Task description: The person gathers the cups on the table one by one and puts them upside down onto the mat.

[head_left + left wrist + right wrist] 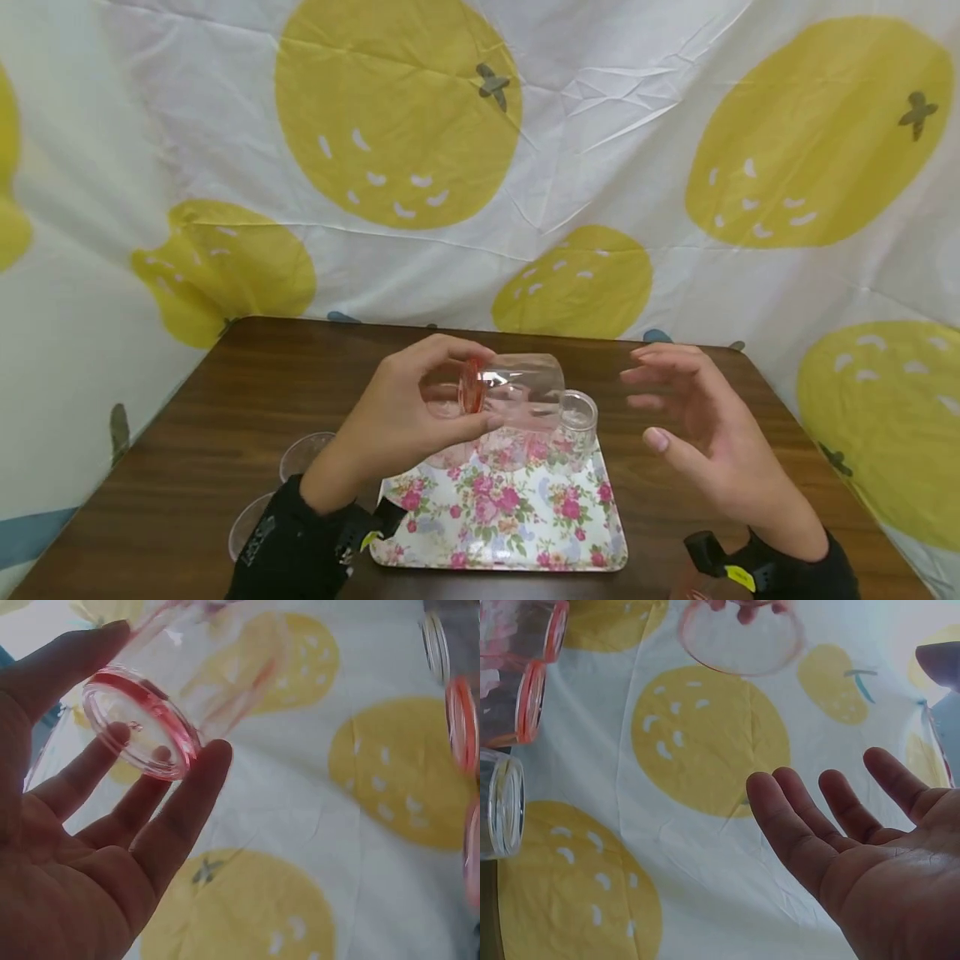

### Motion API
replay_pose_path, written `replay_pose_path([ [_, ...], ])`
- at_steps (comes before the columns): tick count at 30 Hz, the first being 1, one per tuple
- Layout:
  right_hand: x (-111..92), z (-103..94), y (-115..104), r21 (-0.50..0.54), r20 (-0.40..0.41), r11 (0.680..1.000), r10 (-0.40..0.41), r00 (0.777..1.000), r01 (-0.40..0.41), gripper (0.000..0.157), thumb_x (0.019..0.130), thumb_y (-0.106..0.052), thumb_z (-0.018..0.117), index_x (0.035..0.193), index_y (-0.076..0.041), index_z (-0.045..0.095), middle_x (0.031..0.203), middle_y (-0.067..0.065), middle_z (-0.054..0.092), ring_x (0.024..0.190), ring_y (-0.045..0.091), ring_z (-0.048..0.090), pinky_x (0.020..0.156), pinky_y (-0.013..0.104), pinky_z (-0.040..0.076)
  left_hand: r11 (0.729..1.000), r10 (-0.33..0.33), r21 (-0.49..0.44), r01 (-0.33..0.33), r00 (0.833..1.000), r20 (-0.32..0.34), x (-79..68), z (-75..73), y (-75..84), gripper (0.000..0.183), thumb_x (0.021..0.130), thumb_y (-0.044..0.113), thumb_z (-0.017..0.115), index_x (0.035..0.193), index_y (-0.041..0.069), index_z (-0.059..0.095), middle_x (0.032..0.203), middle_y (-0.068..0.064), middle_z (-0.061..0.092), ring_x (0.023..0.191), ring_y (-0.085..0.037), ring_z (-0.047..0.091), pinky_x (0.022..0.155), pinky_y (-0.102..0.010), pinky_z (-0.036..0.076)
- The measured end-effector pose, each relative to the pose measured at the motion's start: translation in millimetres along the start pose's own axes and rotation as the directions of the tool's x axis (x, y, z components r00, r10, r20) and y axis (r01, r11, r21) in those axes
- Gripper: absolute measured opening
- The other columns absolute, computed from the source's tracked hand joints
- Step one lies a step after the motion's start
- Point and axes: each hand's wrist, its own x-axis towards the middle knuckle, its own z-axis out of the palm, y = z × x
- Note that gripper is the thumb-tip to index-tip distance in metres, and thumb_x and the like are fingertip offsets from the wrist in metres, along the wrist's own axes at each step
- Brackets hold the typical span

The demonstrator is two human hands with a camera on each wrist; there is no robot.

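Above the far half of the floral tray (487,554), the left grip (393,412) curls round the thick reddish base of a pink-tinted glass (525,387), held sideways with its mouth rightward. It should prove fairly light, stiff, smooth enough to slip and easily chipped; the thick base seems the surest hold, the thin mouth the riskiest. Right of the tray, the right grip (701,437) is empty, fingers loosely bent. The counter (285,375) is dark wood-grain: two clear round rims (300,457) left of the tray, more glasses, one colourless (579,429), on it. Behind the tray hangs a lemon-printed cloth (600,158).
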Motion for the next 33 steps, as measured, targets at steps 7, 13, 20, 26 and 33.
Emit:
replay_pose_path([
  [7,-1.1,-4.9,-1.6,0.018,-0.029,1.000,-0.013,0.999,0.014,0.061,0.077,0.031,0.053,0.134,0.025,0.033,0.143,0.020,0.042,0.121,0.034,0.050,0.098,0.025,0.052,0.959,0.037,0.281,-0.033,0.999,-0.008,-6.3,-16.3,7.1,0.052,0.072,0.021,0.089,0.118,0.011,0.068,0.115,-0.003,0.067,0.097,-0.013,0.062,0.076,-0.036,0.063],
  [13,-1.5,-5.6,-3.4,-0.021,-0.037,1.000,-0.006,0.999,0.006,0.065,0.074,0.033,0.053,0.135,0.024,0.034,0.142,0.020,0.042,0.122,0.032,0.050,0.098,0.023,0.051,0.909,0.028,0.416,-0.028,1.000,0.006,-8.5,-19.2,2.5,0.051,0.072,0.022,0.088,0.117,0.007,0.068,0.115,-0.007,0.068,0.096,-0.018,0.062,0.072,-0.038,0.063],
  [20,-2.3,-7.9,-5.6,-0.068,-0.046,0.998,0.001,0.999,-0.004,0.068,0.071,0.034,0.054,0.135,0.022,0.036,0.141,0.019,0.043,0.122,0.031,0.050,0.097,0.020,0.051,0.857,-0.023,0.515,-0.008,0.998,0.055,-11.0,-26.1,-3.0,0.050,0.071,0.025,0.089,0.115,0.008,0.070,0.112,-0.006,0.070,0.103,-0.020,0.063,0.083,-0.045,0.058],
  [26,-2.5,-10.0,-8.1,-0.082,-0.055,0.997,-0.001,0.998,-0.003,0.068,0.070,0.034,0.055,0.135,0.022,0.037,0.141,0.018,0.044,0.121,0.031,0.050,0.096,0.020,0.051,0.824,-0.121,0.565,0.045,0.988,0.097,-16.1,-29.8,-11.1,0.048,0.070,0.025,0.089,0.112,0.009,0.071,0.107,-0.005,0.072,0.098,-0.020,0.064,0.080,-0.045,0.058],
  [33,-3.6,-10.8,-8.2,-0.072,-0.070,0.997,-0.023,0.997,0.017,0.066,0.071,0.034,0.054,0.133,0.021,0.039,0.141,0.019,0.044,0.120,0.032,0.050,0.096,0.020,0.051,0.796,-0.232,0.596,0.111,0.964,0.131,-22.1,-31.3,-20.9,0.054,0.067,0.024,0.091,0.114,0.008,0.071,0.107,-0.007,0.074,0.095,-0.022,0.065,0.078,-0.045,0.058],
])
